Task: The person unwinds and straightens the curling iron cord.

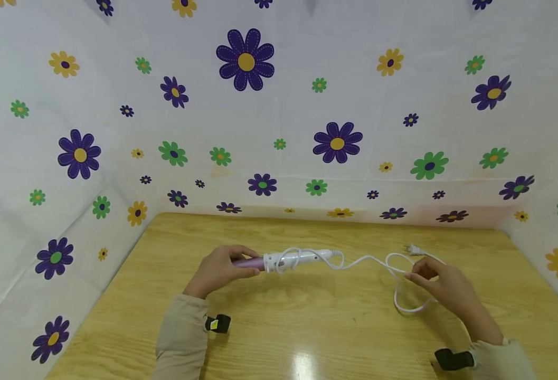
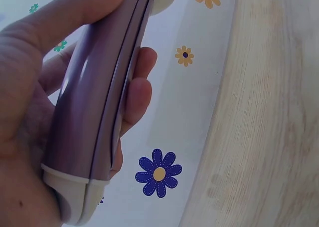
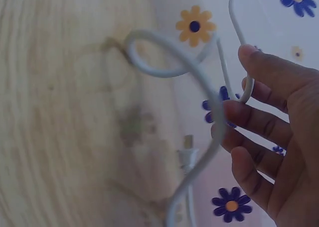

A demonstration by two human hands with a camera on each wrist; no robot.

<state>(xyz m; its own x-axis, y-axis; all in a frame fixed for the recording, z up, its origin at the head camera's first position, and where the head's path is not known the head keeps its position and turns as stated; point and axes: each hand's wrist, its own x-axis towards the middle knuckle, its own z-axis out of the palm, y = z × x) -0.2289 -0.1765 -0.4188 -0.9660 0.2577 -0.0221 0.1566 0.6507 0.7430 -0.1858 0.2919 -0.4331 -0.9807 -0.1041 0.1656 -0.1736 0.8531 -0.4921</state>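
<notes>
My left hand (image 1: 219, 270) grips the purple end of a hair straightener (image 2: 94, 97), thumb on one side and fingers wrapped round the other. Its white handle (image 1: 304, 257) points right, with a turn of the white cord (image 1: 368, 257) looped loosely about it. From the handle's end the cord runs across to my right hand (image 1: 450, 289), which pinches it between thumb and fingers. A slack loop of cord (image 3: 212, 95) hangs beside those fingers. The plug (image 1: 414, 249) dangles at the cord's far end, just beyond the right hand.
Below the hands lies a light wooden table (image 1: 288, 316). White sheeting (image 1: 279, 105) printed with purple, yellow and green flowers rises behind it and at both sides. Each beige sleeve (image 1: 181, 332) has a black camera mount (image 1: 454, 360) at its wrist.
</notes>
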